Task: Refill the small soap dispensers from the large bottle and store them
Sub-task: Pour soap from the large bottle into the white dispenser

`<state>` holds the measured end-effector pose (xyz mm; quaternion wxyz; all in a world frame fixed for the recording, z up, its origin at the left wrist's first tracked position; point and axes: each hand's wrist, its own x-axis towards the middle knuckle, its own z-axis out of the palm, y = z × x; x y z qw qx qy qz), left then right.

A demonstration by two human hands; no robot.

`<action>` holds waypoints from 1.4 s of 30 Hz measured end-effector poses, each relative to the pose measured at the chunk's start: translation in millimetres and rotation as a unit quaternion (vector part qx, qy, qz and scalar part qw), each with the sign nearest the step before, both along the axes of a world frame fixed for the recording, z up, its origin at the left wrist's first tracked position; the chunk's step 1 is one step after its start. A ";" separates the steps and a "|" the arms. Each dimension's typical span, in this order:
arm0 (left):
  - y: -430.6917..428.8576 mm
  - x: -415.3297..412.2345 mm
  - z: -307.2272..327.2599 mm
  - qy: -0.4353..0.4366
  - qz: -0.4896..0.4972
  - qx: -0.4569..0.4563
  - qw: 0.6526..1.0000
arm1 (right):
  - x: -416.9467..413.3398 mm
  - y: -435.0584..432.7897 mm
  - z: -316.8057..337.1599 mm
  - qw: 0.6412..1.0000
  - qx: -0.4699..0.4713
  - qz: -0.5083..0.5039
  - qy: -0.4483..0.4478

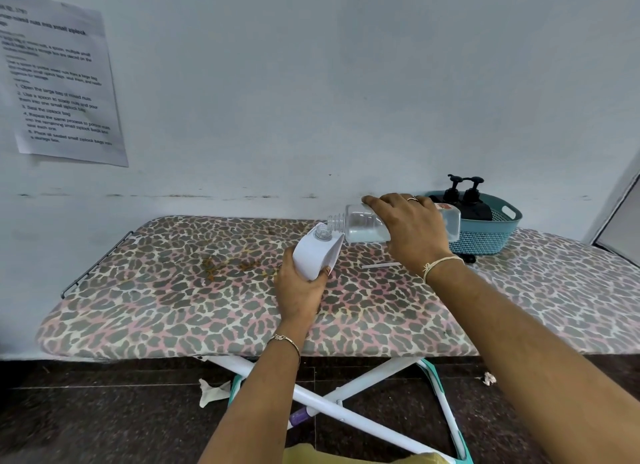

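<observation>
My left hand (300, 292) grips a small white dispenser bottle (317, 252) with its cap off, tilted so its open neck points up and right. My right hand (412, 229) holds the large clear bottle (363, 226) almost horizontal, its threaded mouth just above the small bottle's neck. Clear liquid lies in the lower part of the large bottle. Two black pump dispensers (464, 195) stand in a teal basket (485, 238) behind my right hand. A white pump tube (381, 265) lies on the board under my right wrist.
The work surface is a leopard-print ironing board (173, 297) against a pale wall. A printed sheet (59, 82) hangs on the wall at left. Crumpled paper scraps (213, 391) lie on the dark floor between the board's white legs.
</observation>
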<state>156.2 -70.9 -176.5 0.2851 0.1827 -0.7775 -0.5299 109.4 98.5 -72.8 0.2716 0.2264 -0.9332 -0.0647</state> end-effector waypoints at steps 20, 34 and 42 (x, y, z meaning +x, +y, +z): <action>-0.9 -1.3 -1.0 -0.003 0.005 0.006 1.000 | -2.3 -2.0 2.4 1.000 0.018 0.004 0.024; -1.6 -1.3 -1.2 -0.001 0.006 0.005 1.000 | -3.3 -3.8 2.6 0.999 0.030 0.003 0.030; -1.0 -1.0 -0.8 -0.003 0.005 0.009 1.000 | -3.2 -3.6 3.5 0.999 0.032 0.003 0.031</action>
